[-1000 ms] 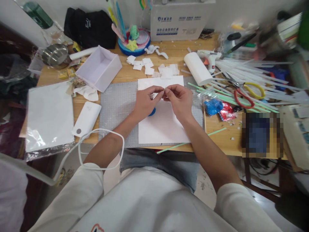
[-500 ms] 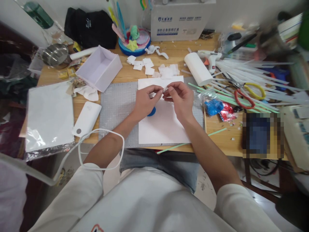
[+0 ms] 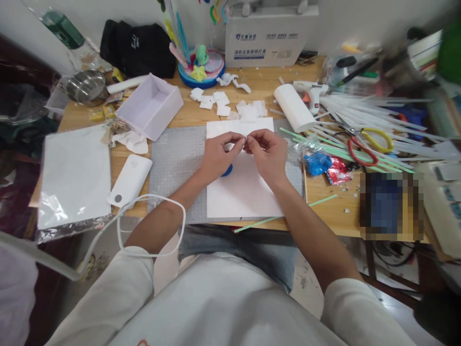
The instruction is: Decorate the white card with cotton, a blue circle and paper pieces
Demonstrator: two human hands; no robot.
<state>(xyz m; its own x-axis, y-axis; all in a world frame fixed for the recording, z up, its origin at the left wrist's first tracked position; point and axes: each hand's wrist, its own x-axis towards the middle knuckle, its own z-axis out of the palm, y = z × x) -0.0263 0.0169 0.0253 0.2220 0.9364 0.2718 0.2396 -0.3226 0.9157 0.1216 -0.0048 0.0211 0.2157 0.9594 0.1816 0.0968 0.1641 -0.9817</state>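
Over a white sheet of paper [image 3: 245,192] my left hand [image 3: 223,151] and my right hand [image 3: 267,151] meet fingertip to fingertip. Both are closed in a pinch on a small white piece of paper [image 3: 245,139], mostly hidden by the fingers. Part of a round blue thing [image 3: 227,170] shows on the sheet beside my left hand. Beneath the sheet lies a grey cutting mat [image 3: 176,168]. Just beyond it are white paper squares [image 3: 223,110], some loose and some in an overlapping pile [image 3: 252,111].
A lilac open box [image 3: 151,105] and a white power bank [image 3: 130,180] with a looped cable [image 3: 185,226] stand left. To the right are a white roll [image 3: 294,108], a glue gun [image 3: 313,93], scissors [image 3: 360,139], plastic strips [image 3: 374,113] and a blue packet [image 3: 317,163].
My fingertips have drawn closer together, and less of the white piece shows between them. The whole view has shifted slightly.
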